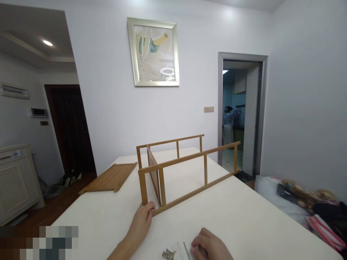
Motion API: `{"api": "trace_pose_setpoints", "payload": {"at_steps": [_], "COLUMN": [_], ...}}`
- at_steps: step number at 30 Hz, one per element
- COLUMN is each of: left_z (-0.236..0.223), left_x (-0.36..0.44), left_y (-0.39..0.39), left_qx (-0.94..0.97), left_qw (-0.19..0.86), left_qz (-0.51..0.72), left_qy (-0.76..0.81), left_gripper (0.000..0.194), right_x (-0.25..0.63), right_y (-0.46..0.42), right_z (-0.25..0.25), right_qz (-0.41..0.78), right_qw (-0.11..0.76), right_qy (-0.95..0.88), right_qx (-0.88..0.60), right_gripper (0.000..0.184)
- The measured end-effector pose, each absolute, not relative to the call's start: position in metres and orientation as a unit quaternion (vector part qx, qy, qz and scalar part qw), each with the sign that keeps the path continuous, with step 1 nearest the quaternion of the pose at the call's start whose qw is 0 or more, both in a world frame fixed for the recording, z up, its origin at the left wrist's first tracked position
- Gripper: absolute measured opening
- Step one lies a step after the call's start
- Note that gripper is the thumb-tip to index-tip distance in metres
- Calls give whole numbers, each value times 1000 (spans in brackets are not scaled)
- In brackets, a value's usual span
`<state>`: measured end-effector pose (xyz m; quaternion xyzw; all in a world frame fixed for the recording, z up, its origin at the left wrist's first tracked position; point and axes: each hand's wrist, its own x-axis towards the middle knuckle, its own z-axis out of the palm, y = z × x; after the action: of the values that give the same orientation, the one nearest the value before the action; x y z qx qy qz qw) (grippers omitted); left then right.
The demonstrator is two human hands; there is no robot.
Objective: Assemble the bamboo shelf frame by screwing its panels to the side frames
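A wooden rack frame (187,195) with two ladder-like sides lies on its side on the white table (103,216). One slatted shelf panel (154,173) joins the sides near their left end. My left hand (142,218) is closed around the frame's near left corner. Close to the table's front edge, my right hand (210,245) rests with fingers loosely bent and apart, nothing visible in them. Just left of its fingertips is a thin metal rod (186,250), perhaps a hex key, cut off below. Beside that lies a clear plastic bag (177,249) with several screws (168,254).
Another slatted wooden panel (111,177) lies flat at the table's left edge. Clothes and bags (306,202) are heaped beyond the right edge. Past the doorway (221,108), a person (228,124) stands in another room. A framed picture (155,52) hangs on the wall.
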<state>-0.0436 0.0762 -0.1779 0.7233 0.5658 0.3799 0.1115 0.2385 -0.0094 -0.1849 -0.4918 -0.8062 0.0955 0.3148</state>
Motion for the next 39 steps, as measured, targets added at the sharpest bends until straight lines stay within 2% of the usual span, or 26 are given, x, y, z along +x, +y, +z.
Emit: {"api": "trace_pose_setpoints", "payload": {"at_steps": [4, 8, 12, 14, 19, 28, 33, 39], "left_z": [-182, -191, -196, -197, -198, -204, -203, -198], "left_x": [-51, -60, -67, -71, -76, -81, -83, -80], "left_y": [92, 102, 105, 106, 106, 108, 106, 98], "left_qx": [710, 678, 656, 655, 656, 665, 652, 638], "left_qw": [125, 136, 138, 137, 142, 137, 60, -63], "left_qz": [411, 443, 460, 459, 459, 454, 428, 311], "left_qy": [558, 571, 582, 584, 582, 577, 623, 701], "left_gripper": [21, 18, 16, 16, 16, 20, 32, 42], "right_x": [244, 245, 251, 262, 294, 299, 294, 288], "right_y": [18, 67, 115, 131, 144, 145, 135, 127], "right_z": [-161, -147, -147, -152, -166, -165, -160, -154], "right_qz": [68, -52, -140, -144, -100, -86, -100, -121], "right_qw": [297, 328, 361, 360, 296, 227, 198, 178], "right_qy": [-807, -813, -760, -720, -697, -719, -729, -729], "right_qx": [-506, -479, -522, -575, -645, -651, -648, -650], "right_gripper": [19, 21, 10, 8, 33, 26, 26, 24]}}
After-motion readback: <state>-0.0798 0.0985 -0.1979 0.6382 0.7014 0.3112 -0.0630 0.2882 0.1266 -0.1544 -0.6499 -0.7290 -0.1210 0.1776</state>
